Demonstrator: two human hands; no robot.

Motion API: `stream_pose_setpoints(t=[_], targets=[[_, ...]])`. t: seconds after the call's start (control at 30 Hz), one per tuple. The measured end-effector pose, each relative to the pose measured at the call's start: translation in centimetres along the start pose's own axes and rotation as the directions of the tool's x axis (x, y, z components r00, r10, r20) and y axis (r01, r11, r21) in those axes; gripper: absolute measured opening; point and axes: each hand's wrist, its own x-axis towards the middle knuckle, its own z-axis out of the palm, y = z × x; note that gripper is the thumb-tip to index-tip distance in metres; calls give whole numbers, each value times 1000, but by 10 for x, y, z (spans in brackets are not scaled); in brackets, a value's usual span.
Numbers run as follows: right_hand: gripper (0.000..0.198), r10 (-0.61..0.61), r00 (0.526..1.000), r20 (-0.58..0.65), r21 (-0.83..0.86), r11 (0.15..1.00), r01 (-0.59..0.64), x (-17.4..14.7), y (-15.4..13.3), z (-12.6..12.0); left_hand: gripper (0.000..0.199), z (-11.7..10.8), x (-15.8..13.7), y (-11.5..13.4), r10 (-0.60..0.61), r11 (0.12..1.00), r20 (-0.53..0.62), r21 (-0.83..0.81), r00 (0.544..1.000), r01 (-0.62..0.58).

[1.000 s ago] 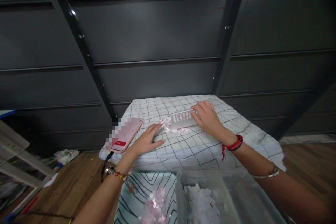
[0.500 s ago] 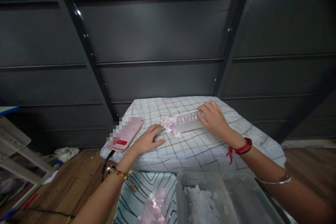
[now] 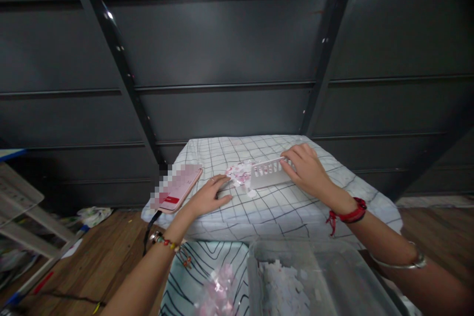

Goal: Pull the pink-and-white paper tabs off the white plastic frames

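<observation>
Basket (image 3: 266,181) being gripped at its right end, loose pink flakes (image 3: 239,174) being met by a spread hand

Closest in, shiny pink bits (image 3: 219,287) are being carried by a patterned cloth (image 3: 202,256), and pale scraps (image 3: 283,286) are being contained by a plastic box (image 3: 333,276) just to the right.

Beyond these, the left hand (image 3: 210,196) is being held low over a checked cloth (image 3: 259,215), its fingers being stretched forward and its thumb being kept apart. Nothing is being pinched by it; its fingertips are being placed at the flakes' left edge, though whether they are being pressed cannot be told. A phone (image 3: 187,185) is being left to its left.

At the flakes' right side, the upper edge of the white slotted basket is being pinched between the thumb and fingers of the right hand (image 3: 306,172). The basket is being supported by the checked cloth, with flakes being glimpsed through its slots.

For good handling, a firm but light hold appears to be called for, since flakes are likely being disturbed by any jerk. The left fingers are probably being best used flat and close together, as a low fence; spread wide, gaps are being offered to strays.

Farthest off, the view is being closed by a dark wall (image 3: 222,44).
</observation>
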Motion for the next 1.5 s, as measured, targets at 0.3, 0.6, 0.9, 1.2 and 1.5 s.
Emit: stream_pose_setpoints(t=[0.3,0.6,0.9,1.2,1.5], targets=[[19,-62,998,30,72,996,59,-6,-6,-21,51,0,-1,-1,-14,1000,-1,-13,1000,14],[17,-84,996,19,43,996,83,-16,2,-28,50,1,-1,-3,6,1000,-9,-11,1000,-6],[20,-54,998,26,-30,998,55,-17,4,-31,49,1,-1,-3,1,1000,-2,-6,1000,-1],[20,-33,999,21,-95,995,35,-21,15,-33,47,0,-1,-1,11,1000,-3,4,1000,-11],[21,-25,999,43,-102,994,30,-23,19,-36,45,0,-1,-1,14,1000,4,11,1000,-14]])
